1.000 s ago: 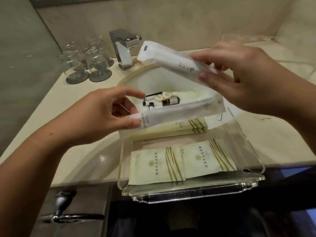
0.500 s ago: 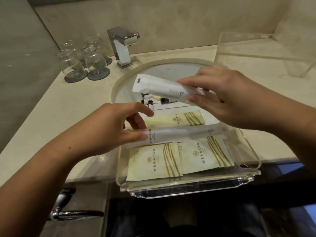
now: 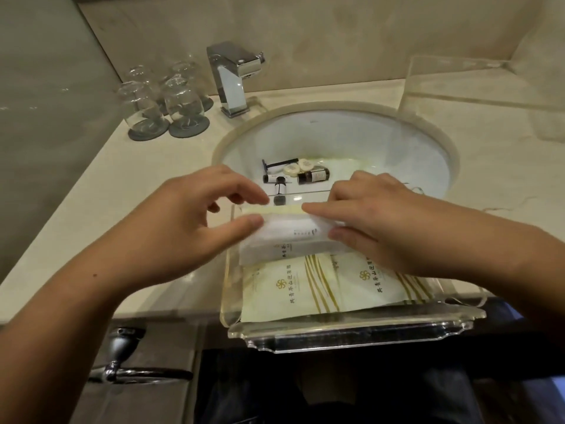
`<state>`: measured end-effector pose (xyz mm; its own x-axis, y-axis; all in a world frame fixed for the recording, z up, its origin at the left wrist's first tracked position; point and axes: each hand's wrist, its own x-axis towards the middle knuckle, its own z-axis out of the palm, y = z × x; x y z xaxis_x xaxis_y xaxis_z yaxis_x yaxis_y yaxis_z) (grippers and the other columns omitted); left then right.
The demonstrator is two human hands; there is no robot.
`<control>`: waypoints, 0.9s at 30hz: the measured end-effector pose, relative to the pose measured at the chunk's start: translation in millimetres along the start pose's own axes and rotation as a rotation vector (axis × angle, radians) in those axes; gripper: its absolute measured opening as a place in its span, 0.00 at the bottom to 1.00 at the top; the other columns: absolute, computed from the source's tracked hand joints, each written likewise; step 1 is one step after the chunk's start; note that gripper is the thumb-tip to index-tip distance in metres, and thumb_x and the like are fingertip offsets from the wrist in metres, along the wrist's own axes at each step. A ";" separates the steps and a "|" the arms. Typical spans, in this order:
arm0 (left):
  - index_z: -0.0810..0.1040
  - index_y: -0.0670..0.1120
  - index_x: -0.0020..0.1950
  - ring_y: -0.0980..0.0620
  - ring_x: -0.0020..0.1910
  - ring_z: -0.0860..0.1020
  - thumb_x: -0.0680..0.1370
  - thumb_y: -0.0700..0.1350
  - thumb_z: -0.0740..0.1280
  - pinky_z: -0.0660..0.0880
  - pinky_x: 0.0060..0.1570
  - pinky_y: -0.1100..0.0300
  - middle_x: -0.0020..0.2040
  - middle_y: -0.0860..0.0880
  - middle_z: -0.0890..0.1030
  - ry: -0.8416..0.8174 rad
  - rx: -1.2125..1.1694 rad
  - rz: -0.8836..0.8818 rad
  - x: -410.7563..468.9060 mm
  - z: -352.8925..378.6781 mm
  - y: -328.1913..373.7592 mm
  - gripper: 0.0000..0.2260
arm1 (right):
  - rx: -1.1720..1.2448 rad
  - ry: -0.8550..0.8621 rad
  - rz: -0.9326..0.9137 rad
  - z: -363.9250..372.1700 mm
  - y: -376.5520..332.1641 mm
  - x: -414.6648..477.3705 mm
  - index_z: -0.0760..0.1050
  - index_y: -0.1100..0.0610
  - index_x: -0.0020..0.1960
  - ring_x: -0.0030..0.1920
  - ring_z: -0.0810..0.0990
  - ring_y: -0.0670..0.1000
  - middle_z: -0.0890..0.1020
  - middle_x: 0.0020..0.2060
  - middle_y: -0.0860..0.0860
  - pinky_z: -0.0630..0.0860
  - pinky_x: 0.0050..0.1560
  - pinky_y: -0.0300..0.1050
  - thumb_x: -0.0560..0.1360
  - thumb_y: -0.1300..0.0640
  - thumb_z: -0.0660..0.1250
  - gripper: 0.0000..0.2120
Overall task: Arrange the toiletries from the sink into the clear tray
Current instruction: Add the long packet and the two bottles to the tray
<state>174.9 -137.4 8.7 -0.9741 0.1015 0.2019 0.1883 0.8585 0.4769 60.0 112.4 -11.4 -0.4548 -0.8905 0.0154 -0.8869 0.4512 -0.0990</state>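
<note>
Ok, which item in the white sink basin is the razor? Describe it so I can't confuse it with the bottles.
Start at the round white sink basin below the chrome faucet. A small cluster of toiletries lies at its bottom, just beyond the clear tray's far wall. The black disposable razor is at the cluster's far left: a thin dark stick with a crossbar head, unlike the stubby dark brown bottles and round white soaps beside it.

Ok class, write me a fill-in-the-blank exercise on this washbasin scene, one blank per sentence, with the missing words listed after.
1. Both hands, the left hand and the right hand, press white sachets into the clear ____.
2. The razor lies in the ____.
3. The glasses stand upside down on dark ____.
4. The tap stands ____ the sink.

Missing words: tray; sink; coasters; behind
</note>
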 end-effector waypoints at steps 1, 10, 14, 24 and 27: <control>0.81 0.61 0.57 0.63 0.55 0.78 0.76 0.57 0.69 0.72 0.49 0.70 0.53 0.63 0.81 -0.033 0.017 0.008 -1.3 3.1 -0.3 0.11 | -0.012 -0.006 0.000 2.3 -1.6 0.6 0.62 0.41 0.77 0.52 0.62 0.45 0.72 0.54 0.41 0.62 0.56 0.46 0.79 0.43 0.52 0.26; 0.82 0.60 0.56 0.62 0.49 0.78 0.72 0.54 0.74 0.68 0.48 0.74 0.46 0.61 0.81 -0.115 0.047 0.009 -5.4 20.7 -12.0 0.13 | 0.065 0.066 0.016 10.9 2.5 -6.2 0.72 0.40 0.71 0.53 0.66 0.44 0.75 0.54 0.41 0.61 0.56 0.45 0.75 0.40 0.60 0.25; 0.84 0.59 0.50 0.60 0.46 0.80 0.73 0.50 0.75 0.71 0.46 0.72 0.43 0.60 0.82 -0.116 -0.003 0.017 -4.7 20.3 -8.2 0.06 | 0.151 0.063 0.004 2.8 7.0 -11.6 0.78 0.40 0.54 0.46 0.72 0.40 0.77 0.44 0.38 0.68 0.55 0.46 0.72 0.40 0.63 0.13; 0.83 0.57 0.46 0.56 0.44 0.79 0.73 0.46 0.75 0.74 0.45 0.66 0.43 0.58 0.79 -0.059 0.070 0.128 -5.1 18.7 -9.5 0.06 | 0.122 0.163 0.014 2.4 7.8 -9.5 0.78 0.40 0.48 0.48 0.74 0.43 0.74 0.45 0.40 0.67 0.53 0.44 0.73 0.44 0.67 0.05; 0.84 0.58 0.49 0.58 0.48 0.80 0.73 0.53 0.74 0.75 0.47 0.64 0.46 0.59 0.80 -0.122 0.030 0.104 -11.6 21.4 -13.6 0.06 | 0.223 0.098 0.012 2.8 11.4 -15.4 0.80 0.40 0.49 0.49 0.75 0.42 0.75 0.46 0.39 0.71 0.54 0.45 0.73 0.40 0.67 0.08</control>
<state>180.9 -139.5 -18.5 -0.9577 0.2496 0.1431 0.2873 0.8547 0.4324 57.1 131.1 -15.5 -0.4804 -0.8704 0.1082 -0.8464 0.4277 -0.3173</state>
